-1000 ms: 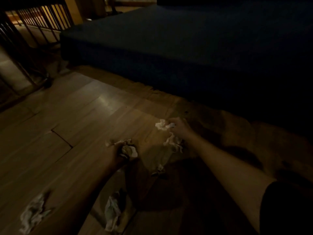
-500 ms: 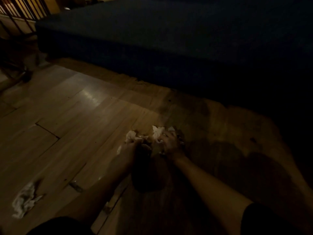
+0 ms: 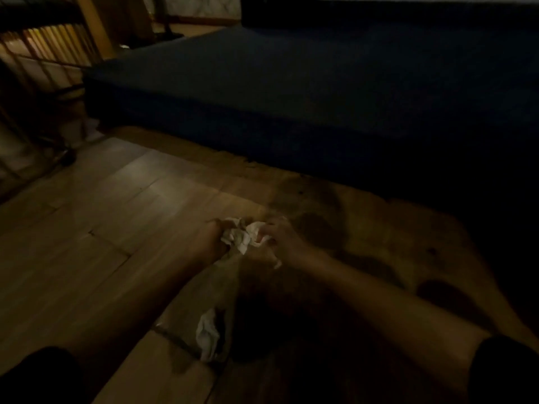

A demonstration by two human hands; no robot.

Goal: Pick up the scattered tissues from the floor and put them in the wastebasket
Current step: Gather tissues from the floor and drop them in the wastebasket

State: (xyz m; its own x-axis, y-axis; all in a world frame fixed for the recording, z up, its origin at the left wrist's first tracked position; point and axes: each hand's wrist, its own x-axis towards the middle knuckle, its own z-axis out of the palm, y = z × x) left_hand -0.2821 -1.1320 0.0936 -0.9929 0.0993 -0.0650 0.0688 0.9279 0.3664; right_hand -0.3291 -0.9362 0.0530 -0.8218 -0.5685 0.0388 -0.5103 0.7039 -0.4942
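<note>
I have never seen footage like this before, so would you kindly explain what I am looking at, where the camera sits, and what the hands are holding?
There is no machine here: a person wears one wide-angle camera on the head, looking forward and down, so both forearms reach into the picture from the bottom. The room is dim. The left hand and the right hand meet over a wooden floor, and between them they clutch a bunch of crumpled white tissues. One more crumpled tissue lies on the floor nearer the camera, between the forearms. Behind the hands is a low dark blue mattress, and at the top left a wooden railing. No wastebasket shows in this view.
</note>
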